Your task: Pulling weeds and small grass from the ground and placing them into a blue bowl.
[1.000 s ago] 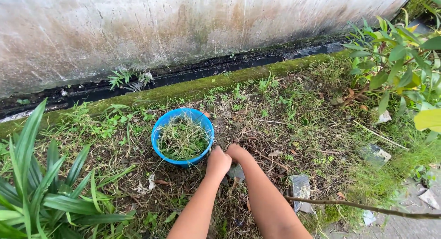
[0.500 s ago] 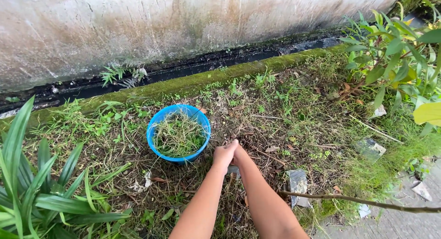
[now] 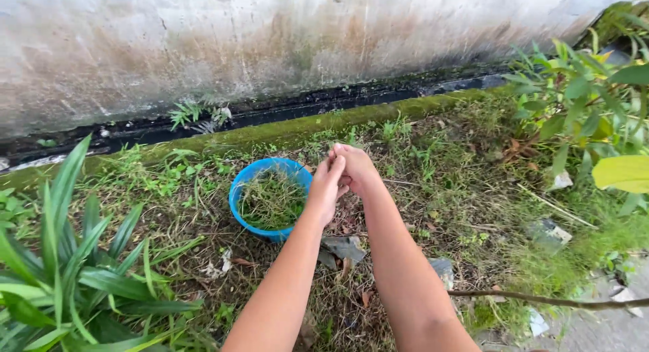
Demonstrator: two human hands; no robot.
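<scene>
The left hand (image 3: 324, 187) and the right hand (image 3: 356, 168) are held pressed together, fingers curled, above the weedy ground; whether anything is pinched between them cannot be told. A blue bucket (image 3: 245, 178) filled with pulled grass (image 3: 270, 202) is seen just beside the left hand at 9 o'clock. A stained wall (image 3: 270, 41) stands at 12 o'clock, a long-leaved plant (image 3: 67, 271) at 8 o'clock.
</scene>
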